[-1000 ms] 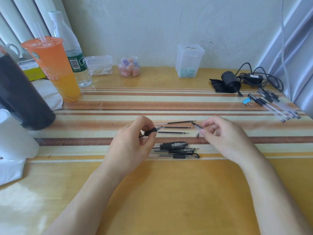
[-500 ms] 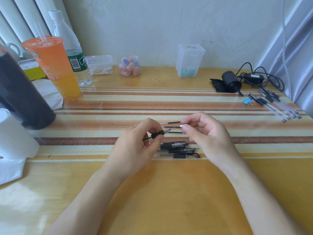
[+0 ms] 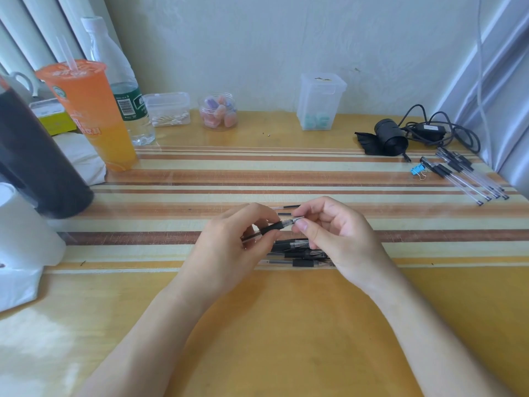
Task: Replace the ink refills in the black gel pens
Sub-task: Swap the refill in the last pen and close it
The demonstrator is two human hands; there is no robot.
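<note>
Nearest us the desk lies as bare yellow wood, good room to draw our elbows back or set parts down. Above it our left hand pinches a pen by its black rubber sleeve, fingers curled round the barrel, and our right hand pinches the pen's nose cone between thumb and forefinger. We judge the pen light and stiff, its clear plastic slick, so the rubber sleeve is the sure place to hold. The cone looks small enough to slip away and roll, so it wants a close fingertip pinch. Just under our hands lies the pile of pens, partly hidden, and just beyond our fingers lie the loose refills, thin rods that we expect to bend if levered. Sideways there is open striped surface both ways. Further off, the dark tumbler and the tall orange drink stand well apart at left, likely tippable, and a row of clear pens lies well apart at far right, near the desk's edge.
</note>
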